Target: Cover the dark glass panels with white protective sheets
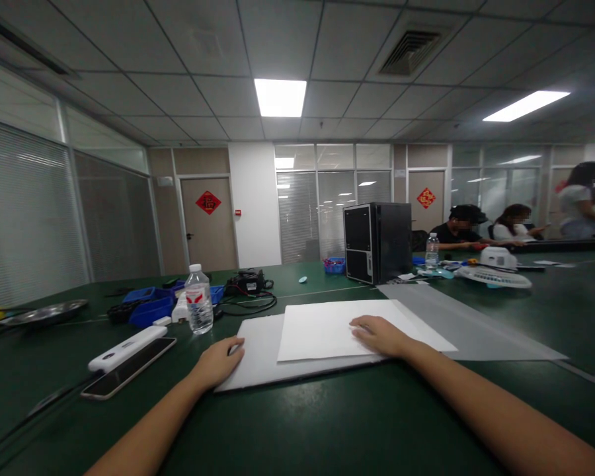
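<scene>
A flat grey board with a dark edge lies on the table in front of me. On top of it rests a white sheet of paper, set toward the right and reaching past the board's far edge. At the board's left edge, my left hand is closed on it, fingers curled against the rim. My right hand lies on the right part of the paper, fingers stretched out. A translucent grey sheet spreads to the right, partly beneath the paper.
Left on the green table are a phone, a white device, a water bottle and blue trays. Behind the paper stand a black computer case and cables. A white fan lies right; several people sit or stand beyond.
</scene>
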The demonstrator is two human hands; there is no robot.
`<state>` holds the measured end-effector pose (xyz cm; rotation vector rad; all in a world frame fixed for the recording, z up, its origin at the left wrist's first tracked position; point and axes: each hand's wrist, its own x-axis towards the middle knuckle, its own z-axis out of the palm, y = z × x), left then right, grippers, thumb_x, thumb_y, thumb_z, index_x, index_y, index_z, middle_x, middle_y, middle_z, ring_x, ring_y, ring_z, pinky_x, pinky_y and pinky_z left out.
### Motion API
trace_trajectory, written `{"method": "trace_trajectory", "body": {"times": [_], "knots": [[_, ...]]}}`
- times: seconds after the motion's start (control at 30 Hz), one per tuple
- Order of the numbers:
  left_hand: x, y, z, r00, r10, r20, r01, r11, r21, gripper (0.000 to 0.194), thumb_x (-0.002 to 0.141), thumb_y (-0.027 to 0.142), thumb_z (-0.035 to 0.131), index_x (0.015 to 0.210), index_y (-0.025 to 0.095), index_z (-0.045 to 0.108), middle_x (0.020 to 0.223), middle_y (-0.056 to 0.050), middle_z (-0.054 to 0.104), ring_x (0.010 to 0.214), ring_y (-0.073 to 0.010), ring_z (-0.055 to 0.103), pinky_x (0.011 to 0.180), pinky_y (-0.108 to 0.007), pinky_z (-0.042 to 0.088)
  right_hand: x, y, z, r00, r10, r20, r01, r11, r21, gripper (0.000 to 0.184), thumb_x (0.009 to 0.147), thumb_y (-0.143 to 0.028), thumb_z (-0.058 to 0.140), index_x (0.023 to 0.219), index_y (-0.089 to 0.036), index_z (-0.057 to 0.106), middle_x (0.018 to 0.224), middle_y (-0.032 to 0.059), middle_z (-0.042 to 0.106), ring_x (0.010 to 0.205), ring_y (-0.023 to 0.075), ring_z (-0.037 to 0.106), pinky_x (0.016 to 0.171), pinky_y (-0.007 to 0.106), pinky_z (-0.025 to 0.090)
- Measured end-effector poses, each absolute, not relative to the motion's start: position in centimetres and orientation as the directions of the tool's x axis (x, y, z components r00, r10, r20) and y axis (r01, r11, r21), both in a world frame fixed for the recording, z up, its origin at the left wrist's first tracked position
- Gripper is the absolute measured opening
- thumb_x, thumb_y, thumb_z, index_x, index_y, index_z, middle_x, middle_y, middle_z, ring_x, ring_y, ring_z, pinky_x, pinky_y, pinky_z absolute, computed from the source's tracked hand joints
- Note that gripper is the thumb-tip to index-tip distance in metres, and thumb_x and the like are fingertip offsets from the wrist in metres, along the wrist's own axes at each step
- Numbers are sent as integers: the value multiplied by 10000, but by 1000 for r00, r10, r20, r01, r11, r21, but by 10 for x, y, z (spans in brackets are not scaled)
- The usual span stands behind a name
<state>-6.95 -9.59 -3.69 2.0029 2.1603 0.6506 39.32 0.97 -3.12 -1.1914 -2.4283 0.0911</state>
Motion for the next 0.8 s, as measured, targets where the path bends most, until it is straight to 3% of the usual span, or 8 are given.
{"method": "trace_trajectory", "body": {"times": [0.1,0.17,0.3,0.4,0.6,0.8], "knots": [[-69,-96,-37,-110,974,198,924,27,382,408,980,423,639,1325,206,620,1450,-97,602,1329,-284,577,1137,-567,444,382,6,-30,-540,749,383,718,648,-255,541,997,-526,467,1439,-240,597,1527,74,562,1361,228,549,1134,370,426],[-68,-96,-36,-106,974,199,925,23,378,403,981,421,638,1323,208,622,1449,-96,602,1330,-284,575,1138,-565,444,379,5,-29,-503,766,399,748,618,-243,523,999,-506,466,1425,-237,606,1509,78,578,1363,240,543,1147,386,407],[-68,-96,-36,-100,974,205,927,16,376,398,983,428,632,1319,215,625,1449,-94,602,1340,-285,566,1146,-565,436,381,4,-26,-343,851,397,868,449,-212,517,987,-404,450,1397,-139,619,1244,189,724,1190,347,647,1027,506,457],[-68,-97,-36,-104,972,209,926,18,378,399,982,428,635,1319,216,623,1451,-94,598,1336,-286,567,1141,-565,441,382,1,-25,-320,873,367,897,404,-179,491,964,-395,484,1363,-159,647,1116,174,765,1085,347,689,934,474,486],[-70,-96,-37,-95,973,210,921,6,391,394,990,435,620,1310,206,627,1430,-95,614,1316,-280,585,1130,-559,453,368,-12,-22,-456,821,344,840,524,-139,473,979,-446,478,1350,-221,665,1098,106,784,1083,287,692,927,386,486],[-70,-94,-38,-91,975,201,925,7,380,403,985,432,629,1321,208,621,1450,-96,600,1333,-286,571,1139,-565,443,363,-18,-21,-581,741,338,757,644,-110,454,986,-478,486,1334,-265,685,1215,59,762,1139,251,676,996,348,478]]}}
